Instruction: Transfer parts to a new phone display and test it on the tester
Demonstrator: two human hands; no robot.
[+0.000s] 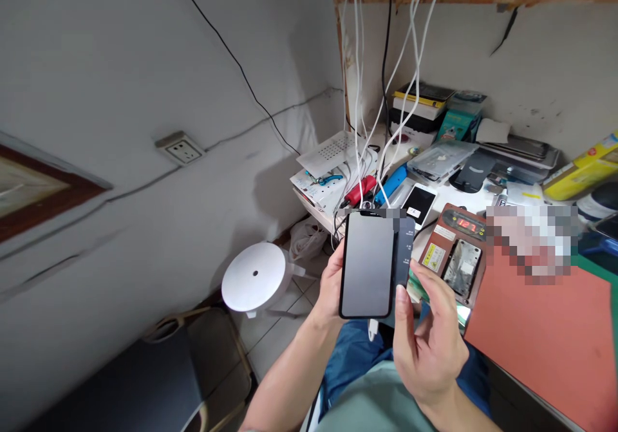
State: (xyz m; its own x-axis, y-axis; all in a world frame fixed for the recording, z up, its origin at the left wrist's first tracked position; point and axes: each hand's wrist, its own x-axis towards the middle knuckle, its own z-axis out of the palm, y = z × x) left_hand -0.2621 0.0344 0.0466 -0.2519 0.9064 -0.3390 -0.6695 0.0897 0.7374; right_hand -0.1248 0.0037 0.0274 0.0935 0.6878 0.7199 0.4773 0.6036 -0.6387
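Note:
Upright before me is a smartphone (367, 264) with a blank, dark grey screen and black rim. My left hand (332, 284) is closed round its left edge. Against the phone's right side shows a dark panel (403, 252) with small pale print; whether it is joined to the phone I cannot tell. My right hand (429, 338) pinches the panel's lower right edge between thumb and fingertips. Just beyond that hand lies a brown heating plate (456, 252) with a red lit display, a metal phone-shaped piece resting on it.
An orange mat (541, 342) covers the right of the desk. A white phone (419, 203), red and blue handled tools and stacked boxes (420, 107) crowd the back. White cables (357, 84) hang from the shelf. A white stool (254, 276) stands at left.

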